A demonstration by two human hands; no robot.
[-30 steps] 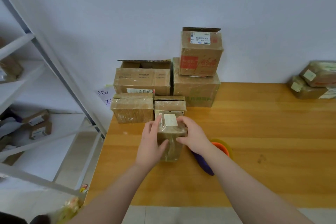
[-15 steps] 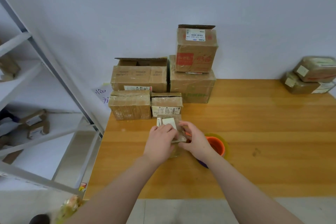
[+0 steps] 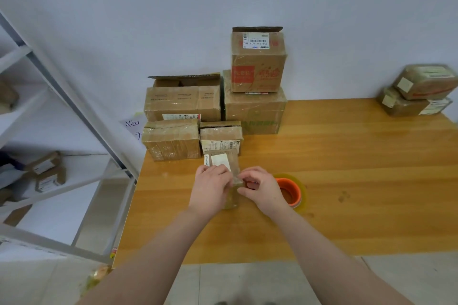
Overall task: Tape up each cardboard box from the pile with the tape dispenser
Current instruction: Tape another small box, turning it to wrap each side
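A small cardboard box (image 3: 224,162) with a white label lies on the wooden table (image 3: 347,181), just in front of the pile of boxes (image 3: 215,116). My left hand (image 3: 210,189) rests over its top left with curled fingers holding it. My right hand (image 3: 260,187) pinches at the box's near right corner. The tape dispenser (image 3: 291,192), an orange-cored roll of clear tape, lies on the table right behind my right hand; its handle is hidden.
Two taped parcels (image 3: 418,90) are stacked at the table's far right edge against the wall. A white metal shelf rack (image 3: 62,96) with small boxes stands to the left of the table. The near and right parts of the table are bare wood.
The small box was standing up between both hands; it now lies lower and flatter. My left hand moved over its top, my right hand shifted to its near right corner.
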